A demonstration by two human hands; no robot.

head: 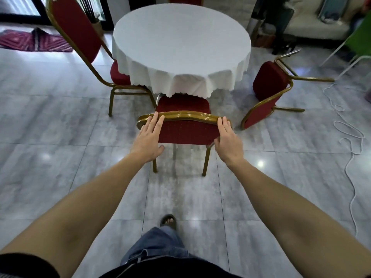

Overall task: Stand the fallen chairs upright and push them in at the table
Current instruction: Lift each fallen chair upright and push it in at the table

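Note:
A round table [181, 37] under a white cloth stands ahead of me. Right in front of it a red chair with a gold frame [186, 130] is upright, its seat partly under the cloth. My left hand [149, 137] lies flat with fingers straight on the left of its backrest top. My right hand [226, 138] rests on the right corner, thumb under the back. A second red chair [76, 31] stands upright at the table's left. A third [269, 87] lies tipped over on the floor at the right. Another chair's back [185, 0] shows beyond the table.
A white cord [350, 141] snakes across the grey tiled floor on the right. A striped mat [34, 41] lies far left. A cream sofa [315, 23], a seated person's dark legs [281, 27] and a green chair [359, 43] fill the far right. My sandalled foot [168, 220] is below.

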